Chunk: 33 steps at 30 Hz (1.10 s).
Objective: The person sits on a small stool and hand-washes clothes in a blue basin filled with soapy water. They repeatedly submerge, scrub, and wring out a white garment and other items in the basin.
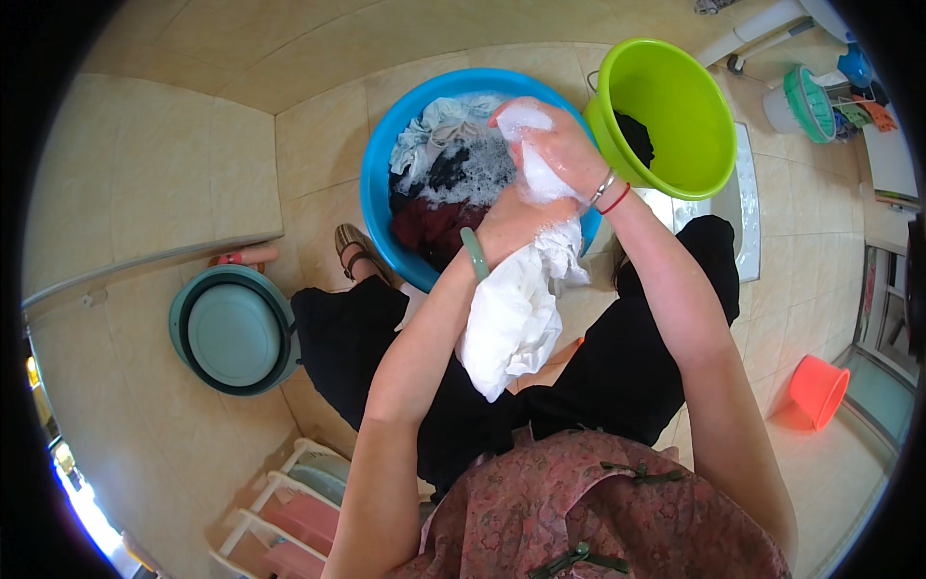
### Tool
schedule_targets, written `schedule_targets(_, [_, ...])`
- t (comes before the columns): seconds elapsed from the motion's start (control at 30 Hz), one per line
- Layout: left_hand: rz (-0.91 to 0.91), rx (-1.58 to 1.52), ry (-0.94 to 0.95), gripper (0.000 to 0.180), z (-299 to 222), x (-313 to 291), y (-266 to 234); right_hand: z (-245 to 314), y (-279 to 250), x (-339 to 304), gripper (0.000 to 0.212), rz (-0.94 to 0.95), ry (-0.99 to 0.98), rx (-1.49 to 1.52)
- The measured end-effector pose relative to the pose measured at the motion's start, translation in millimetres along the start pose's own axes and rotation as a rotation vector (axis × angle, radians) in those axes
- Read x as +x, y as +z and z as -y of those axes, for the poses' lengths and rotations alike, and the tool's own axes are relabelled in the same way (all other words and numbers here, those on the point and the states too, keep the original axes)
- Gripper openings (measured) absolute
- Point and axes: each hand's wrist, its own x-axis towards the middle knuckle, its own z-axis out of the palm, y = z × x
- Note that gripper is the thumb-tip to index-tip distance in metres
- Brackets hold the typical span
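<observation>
- A white garment is gripped by both hands and held up over the near rim of the blue basin, so that suds and water can fall back into it rather than onto the floor.
- The left hand is clenched around the middle of the cloth, with the long wet tail left hanging below it over the lap; a green bangle is worn on that wrist.
- The right hand is closed over the upper, foam-covered part of the same cloth, just above and beyond the left hand, a placing that suits rubbing one bunch of fabric against the other. Thin bracelets, one red, are seen at its wrist.
- Directly beyond the hands, soapy water and a heap of soaking clothes, pale, dark and maroon, are held in the blue basin.
- To the right of the right hand a lime-green tub is tilted toward the person, with a dark item lying inside; it is kept close enough to be reached without rising.
- Below the hands the knees are spread in black trousers, so the basin is straddled; a sandalled foot is set beside its left rim.
- Well to the left of the left hand a teal basin is parked; far to the right an orange bucket stands apart.
</observation>
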Motion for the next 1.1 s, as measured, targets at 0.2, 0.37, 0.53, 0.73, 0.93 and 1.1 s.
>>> schedule_targets(0.2, [-0.133,0.239,-0.151,0.038,-3.5,-2.5,6.0,-9.5,8.8,1.0,0.015,-0.036,-0.173,-0.514])
schedule_targets(0.37, [-0.176,0.165,0.059,0.033,56.2,7.6,-4.6,-25.1,22.5,2.4,0.013,-0.154,-0.178,-0.69])
schedule_targets(0.53, [-0.257,0.207,0.022,0.034,59.1,10.8,3.4,-48.0,21.7,5.8,0.015,-0.27,-0.112,-0.805])
schedule_targets(0.73, [-0.106,-0.125,0.024,0.034,42.1,15.4,-2.9,-53.5,-4.9,19.0,0.044,0.065,0.103,-0.047])
schedule_targets(0.93, [0.205,-0.808,-0.121,0.032,9.2,-3.3,-11.3,2.8,-5.6,8.3,0.063,0.111,0.096,0.412])
schedule_targets(1.1, [0.403,-1.006,-0.106,0.044,-1.9,-16.3,9.1,-7.8,-1.9,10.6,0.078,0.285,0.087,0.746])
